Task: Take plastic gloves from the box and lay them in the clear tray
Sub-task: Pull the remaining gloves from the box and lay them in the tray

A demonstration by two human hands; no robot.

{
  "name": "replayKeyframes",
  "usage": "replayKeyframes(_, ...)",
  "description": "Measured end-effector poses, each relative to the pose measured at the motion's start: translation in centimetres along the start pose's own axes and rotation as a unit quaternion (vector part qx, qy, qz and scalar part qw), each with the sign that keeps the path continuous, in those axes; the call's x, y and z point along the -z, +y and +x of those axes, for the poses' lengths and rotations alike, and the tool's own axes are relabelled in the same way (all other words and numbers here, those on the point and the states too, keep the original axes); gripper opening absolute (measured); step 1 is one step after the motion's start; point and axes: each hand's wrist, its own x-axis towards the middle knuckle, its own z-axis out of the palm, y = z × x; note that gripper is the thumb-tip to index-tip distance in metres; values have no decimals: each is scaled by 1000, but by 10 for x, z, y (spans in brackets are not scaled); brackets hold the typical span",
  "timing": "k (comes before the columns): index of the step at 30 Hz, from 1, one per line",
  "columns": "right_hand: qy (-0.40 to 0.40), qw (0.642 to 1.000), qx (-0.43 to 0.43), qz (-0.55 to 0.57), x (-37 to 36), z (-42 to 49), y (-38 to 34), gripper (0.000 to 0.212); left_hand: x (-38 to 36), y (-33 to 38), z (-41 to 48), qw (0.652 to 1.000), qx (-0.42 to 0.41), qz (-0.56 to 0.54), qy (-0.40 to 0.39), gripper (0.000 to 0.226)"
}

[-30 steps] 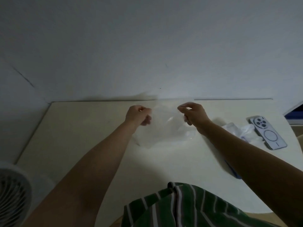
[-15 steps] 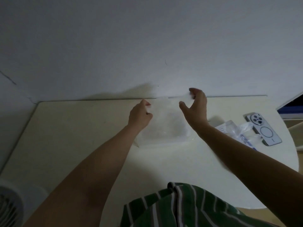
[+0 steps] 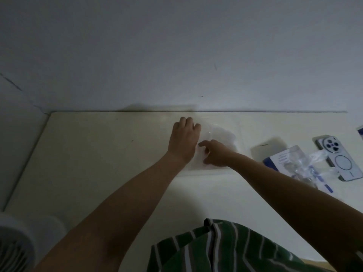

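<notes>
At the near edge, a green striped garment is seen at centre, and a white fan is partly seen at the near left. A cream table extends from there to the far wall. Both bare forearms are stretched across the table towards its far centre.

The right hand is placed inside the clear tray, on top of a translucent plastic glove. Its index finger is extended to the left. The remaining fingers are hidden beneath the hand, so it cannot be told whether the film is pinched.

The left hand is placed palm down, just to the left of the right hand and slightly farther, at the left side of the tray. Its fingers are held together and bent downward at the knuckles. The fingertips are hidden, and it cannot be told whether anything is gripped.

The glove is laid in the tray, at the far centre of the table, close to the wall.

To the right of the tray, well apart from both hands, the blue and white box is laid flat, with crumpled clear gloves protruding from its right end. A phone is laid camera side up, just beside these gloves, at the right edge of the table.
</notes>
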Motion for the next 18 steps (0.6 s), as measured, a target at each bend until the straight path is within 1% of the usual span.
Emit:
replayKeyframes(1,-2,1000,0,3,-2,3,-1,69,2,5,0,1000,-10,-23,-7,32)
replayKeyframes(2,-5,1000,0,4,-3,6,-1,70,1,10,1,998,-1,-55,-39,27)
replayKeyframes(3,-8,1000,0,1,-3,9,-1,72,0,14,3,991,29,-89,-93,23)
replayKeyframes(4,-14,1000,-2,3,-4,11,0,74,-5,17,4,978,69,-119,-158,25)
replayKeyframes(5,-19,1000,-6,7,-2,13,1,77,-12,17,5,958,112,-145,-220,36)
replayKeyframes(7,-29,999,-24,28,1,15,6,82,-30,10,5,914,178,-191,-312,69)
replayKeyframes(8,-27,999,-36,25,4,16,11,84,-35,8,4,899,196,-209,-331,81)
replayKeyframes(9,-23,999,-47,-4,7,17,15,88,-39,5,4,891,206,-220,-339,87)
replayKeyframes(11,-20,996,-77,-35,9,17,21,94,-40,2,3,897,183,-193,-353,98)
replayKeyframes(13,-48,993,-108,-21,7,18,23,105,-40,4,1,899,161,-150,-378,115)
replayKeyframes(14,-66,991,-118,-22,4,19,23,111,-42,6,1,895,165,-143,-388,117)
replayKeyframes(15,-81,988,-125,-36,2,19,22,116,-43,7,1,891,176,-146,-392,115)
replayKeyframes(16,-91,986,-130,-44,0,18,21,118,-44,7,2,886,198,-161,-388,107)
replayKeyframes(18,-100,985,-122,-64,0,15,18,113,-42,8,2,876,237,-186,-378,92)
